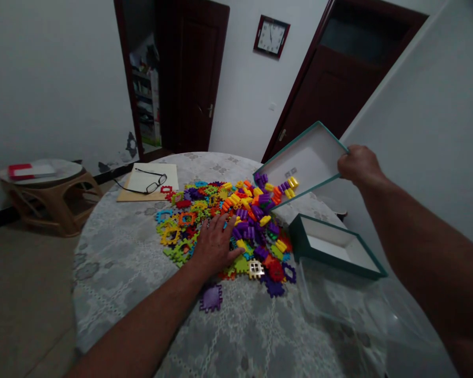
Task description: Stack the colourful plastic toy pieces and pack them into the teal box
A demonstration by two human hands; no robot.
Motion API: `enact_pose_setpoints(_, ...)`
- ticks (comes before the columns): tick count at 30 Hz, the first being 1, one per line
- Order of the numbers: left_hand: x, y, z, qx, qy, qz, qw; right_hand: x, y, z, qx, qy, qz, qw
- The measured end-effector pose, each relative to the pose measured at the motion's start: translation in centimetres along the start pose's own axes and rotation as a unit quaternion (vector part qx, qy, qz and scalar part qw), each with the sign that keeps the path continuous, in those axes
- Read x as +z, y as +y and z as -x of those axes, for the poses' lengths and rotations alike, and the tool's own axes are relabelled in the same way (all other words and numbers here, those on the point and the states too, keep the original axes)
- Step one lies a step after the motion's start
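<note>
- Grey patterned cloth covers the round table (114,268), its near edge cut off.
- Left hand (215,245): fingers spread, palm down on the heap of plastic pieces (181,226), hiding those beneath.
- Right hand (358,164): closed on the right corner of the tilted shallow tray (311,152); its fingertips are hard to make out.
- Purple, yellow and orange pieces lie in the tray's low end, which meets the heap and is partly covered.
- Green box (339,262), open, stands just right of the heap; a clear container (335,299) before it has indistinct edges.
- Glasses (152,186) rest on paper at the far left; shelf contents (144,105) beyond the doorway blur.
</note>
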State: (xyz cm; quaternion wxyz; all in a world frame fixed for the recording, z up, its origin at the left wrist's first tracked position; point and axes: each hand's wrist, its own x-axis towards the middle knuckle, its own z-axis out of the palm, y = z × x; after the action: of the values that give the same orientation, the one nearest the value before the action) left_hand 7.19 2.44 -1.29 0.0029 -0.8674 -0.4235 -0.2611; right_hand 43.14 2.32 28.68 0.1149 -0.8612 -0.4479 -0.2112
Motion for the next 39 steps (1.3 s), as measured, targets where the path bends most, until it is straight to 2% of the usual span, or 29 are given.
enact_pose_setpoints(4,0.1,0.1,0.0,-0.001,0.002,0.004,1.000,-1.0,-0.3,0.5,0.012,-0.002,-0.027,1.000)
enact_pose_setpoints(9,0.4,-0.1,0.1,0.003,0.015,0.009,1.000,-1.7,-1.1,1.2,-0.016,0.044,-0.020,0.999)
enact_pose_setpoints(17,0.7,-0.2,0.2,-0.002,0.033,0.000,0.999,-2.2,-4.0,2.7,-0.067,0.069,-0.059,0.994)
enact_pose_setpoints(22,0.7,-0.2,0.2,-0.014,0.052,0.003,0.999,-2.1,-6.0,3.4,-0.086,0.089,-0.088,0.988)
enact_pose_setpoints(29,0.2,-0.2,0.1,-0.044,0.071,0.000,0.996,-0.5,-8.9,5.8,-0.099,0.102,-0.137,0.980)
enact_pose_setpoints(32,0.4,-0.4,0.1,-0.050,0.078,0.000,0.996,-0.7,-9.3,7.2,-0.106,0.118,-0.160,0.974)
enact_pose_setpoints(39,1.0,-0.7,0.1,-0.066,0.073,-0.012,0.995,-2.5,-8.8,10.4,-0.118,0.171,-0.173,0.963)
